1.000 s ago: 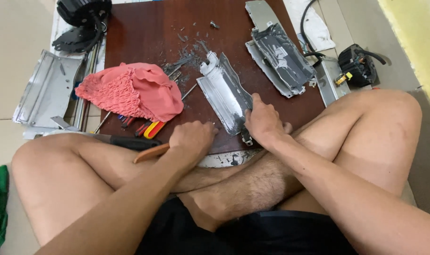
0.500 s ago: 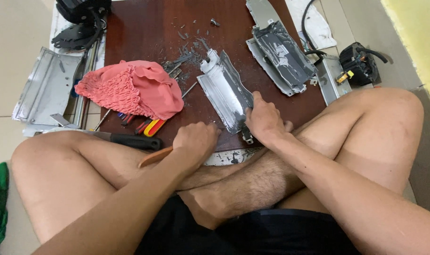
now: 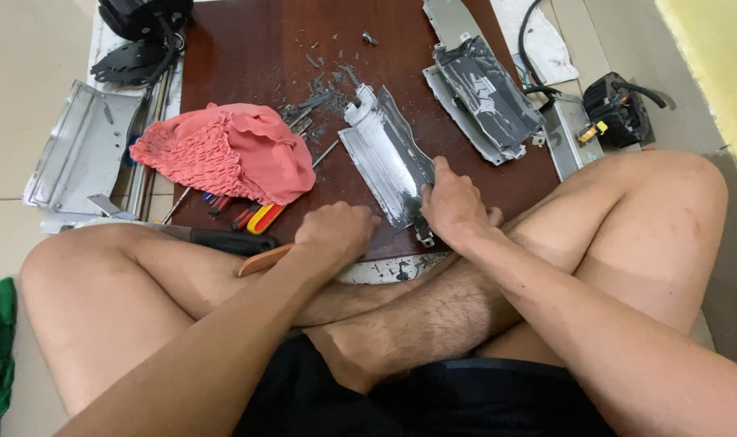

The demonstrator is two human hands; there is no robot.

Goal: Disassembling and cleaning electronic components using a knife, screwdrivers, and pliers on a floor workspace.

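Bent grey metal plate (image 3: pixel 388 166), right hand (image 3: pixel 453 206) gripping.

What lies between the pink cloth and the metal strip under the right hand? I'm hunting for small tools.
In the head view, between the pink cloth and the metal strip: thin metal rods and dark debris on the board.

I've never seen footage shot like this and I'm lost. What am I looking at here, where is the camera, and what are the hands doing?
The camera sits on a person's head and looks down at their own crossed legs and two bare hands; there is no machine. Before them lies a dark brown board. The right hand grips the near end of a bent grey metal panel. The left hand is closed around a tool with a wooden handle. On the board also lie a pink cloth, screwdrivers poking out from under it, and a second metal panel. More metal parts rest on the floor beside it.
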